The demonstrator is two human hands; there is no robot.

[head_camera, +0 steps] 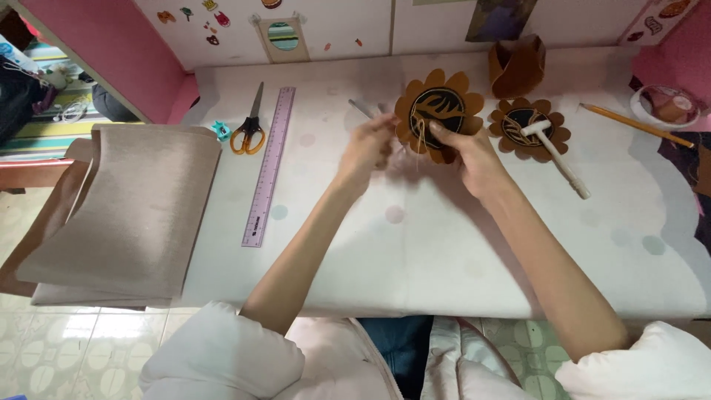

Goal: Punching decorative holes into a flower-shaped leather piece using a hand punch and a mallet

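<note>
Two bare hands meet over the far half of a pale table (pixel 444 252), working a brown flower-shaped leather piece (pixel 438 111) with a dark round centre. The right hand (pixel 470 159) grips the piece by its near edge, thumb pressed onto the front face and fingers closed behind it, holding it tilted up off the table. The left hand (pixel 366 148) is just beside the piece's left edge, its fingers pinched together on what seems to be a fine thread; it is blurred, so whether it also holds a needle cannot be told. The flower lies to the right of the left fingertips and directly above the right thumb; being round, it has no long axis, and the right hand is the nearer, already touching it.

A second, smaller leather flower (pixel 529 127) lies flat near the far right of the table, with a white mallet (pixel 557 154) resting across it, handle pointing toward the near right edge. A curled strip of brown leather (pixel 516 67) stands at the far edge. A pencil (pixel 637 124) lies near the right edge. Toward the left, a purple ruler (pixel 269 167) runs from far to near, with orange-handled scissors (pixel 250 126) just beside it. Folded beige fabric (pixel 126 215) hangs over the table's left edge
</note>
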